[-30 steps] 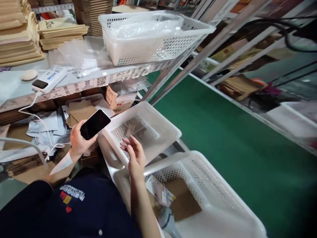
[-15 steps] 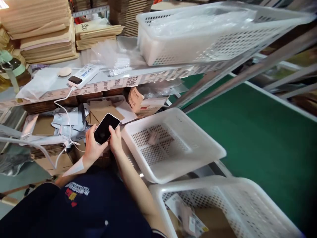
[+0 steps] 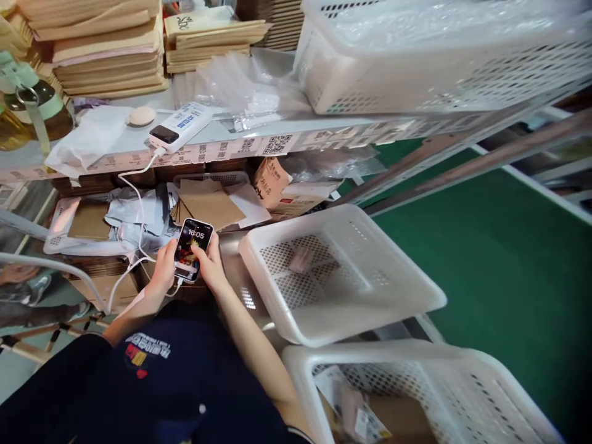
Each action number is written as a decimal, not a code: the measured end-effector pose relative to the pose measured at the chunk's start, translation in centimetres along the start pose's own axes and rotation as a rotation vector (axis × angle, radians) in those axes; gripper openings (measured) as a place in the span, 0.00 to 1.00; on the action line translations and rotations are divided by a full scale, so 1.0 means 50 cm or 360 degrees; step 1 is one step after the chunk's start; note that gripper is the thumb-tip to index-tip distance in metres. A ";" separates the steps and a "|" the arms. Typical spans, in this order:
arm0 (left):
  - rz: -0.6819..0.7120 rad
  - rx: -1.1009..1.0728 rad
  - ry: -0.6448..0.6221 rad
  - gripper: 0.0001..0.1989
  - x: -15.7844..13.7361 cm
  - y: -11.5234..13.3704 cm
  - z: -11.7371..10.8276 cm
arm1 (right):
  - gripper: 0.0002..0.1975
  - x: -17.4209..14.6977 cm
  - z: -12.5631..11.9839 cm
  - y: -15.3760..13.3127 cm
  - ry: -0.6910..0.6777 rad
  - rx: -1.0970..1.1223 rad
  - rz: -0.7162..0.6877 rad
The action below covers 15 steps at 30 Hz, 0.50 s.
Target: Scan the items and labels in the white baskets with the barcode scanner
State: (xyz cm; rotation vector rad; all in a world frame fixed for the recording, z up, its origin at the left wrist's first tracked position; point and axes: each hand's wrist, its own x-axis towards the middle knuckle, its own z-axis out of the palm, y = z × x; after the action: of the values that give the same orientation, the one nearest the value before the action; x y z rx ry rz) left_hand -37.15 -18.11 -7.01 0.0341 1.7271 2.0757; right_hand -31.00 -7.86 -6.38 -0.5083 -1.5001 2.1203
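One phone (image 3: 187,244), gripped by left hand (image 3: 162,269) and right hand (image 3: 213,266) near the middle white basket (image 3: 393,302), right thumb over lit screen (image 3: 196,233), contact unclear; likely screen-input step, next tap needs steady hold.

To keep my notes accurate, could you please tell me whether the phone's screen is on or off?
On: the phone shows 16:05 in white digits above a colourful picture.

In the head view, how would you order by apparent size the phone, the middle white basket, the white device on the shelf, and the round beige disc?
1. Middle white basket
2. Phone and white device: too alike to rank
3. Round beige disc
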 end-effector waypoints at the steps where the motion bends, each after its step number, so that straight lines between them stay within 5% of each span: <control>1: 0.0003 -0.0030 0.0014 0.30 -0.002 0.000 -0.001 | 0.33 -0.002 0.004 -0.001 -0.0017 0.0004 -0.0003; 8: -0.0039 -0.0105 0.0068 0.29 0.001 -0.003 -0.017 | 0.39 -0.007 0.015 -0.001 -0.0097 0.0072 0.0042; 15: -0.0043 -0.0225 0.0146 0.30 0.007 0.009 -0.027 | 0.50 -0.052 0.001 0.011 -0.0461 0.0025 -0.0004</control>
State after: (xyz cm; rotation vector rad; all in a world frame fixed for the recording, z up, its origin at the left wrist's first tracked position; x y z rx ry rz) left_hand -37.98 -19.29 -6.98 -0.1282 1.6181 2.2050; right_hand -29.02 -9.55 -6.84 -0.1985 -1.6329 2.2772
